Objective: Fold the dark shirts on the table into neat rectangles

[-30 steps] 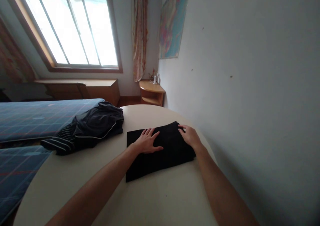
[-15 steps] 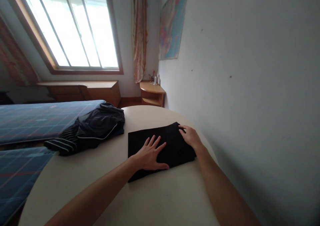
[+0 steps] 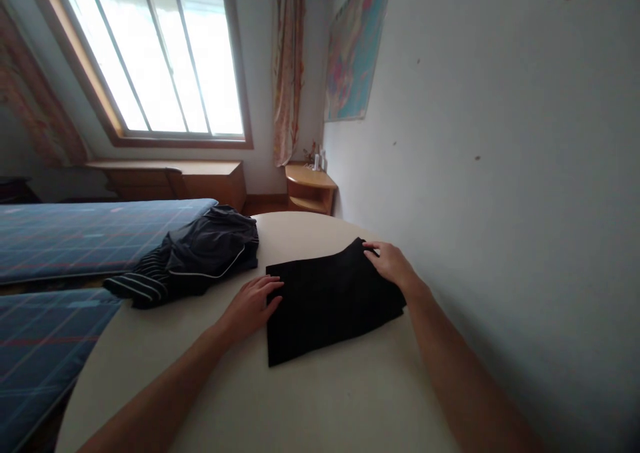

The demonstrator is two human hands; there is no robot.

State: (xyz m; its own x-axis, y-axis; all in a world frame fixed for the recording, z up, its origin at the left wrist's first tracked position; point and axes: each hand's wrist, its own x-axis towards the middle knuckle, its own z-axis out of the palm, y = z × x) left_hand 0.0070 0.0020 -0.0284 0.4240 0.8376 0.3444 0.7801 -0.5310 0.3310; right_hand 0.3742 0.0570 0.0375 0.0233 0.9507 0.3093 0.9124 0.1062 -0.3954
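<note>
Where left hand overlaps black cloth's edge, tabletop extends leftward.

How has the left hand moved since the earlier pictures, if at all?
Yes: judged against the round table, the left hand has moved left, from on top of the black cloth to its left edge.

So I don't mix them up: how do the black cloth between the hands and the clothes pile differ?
The black cloth lies flat; the clothes pile is rumpled. The cloth looks plain, while the pile has pale stripes. Both are dark fabric on the pale table.
</note>
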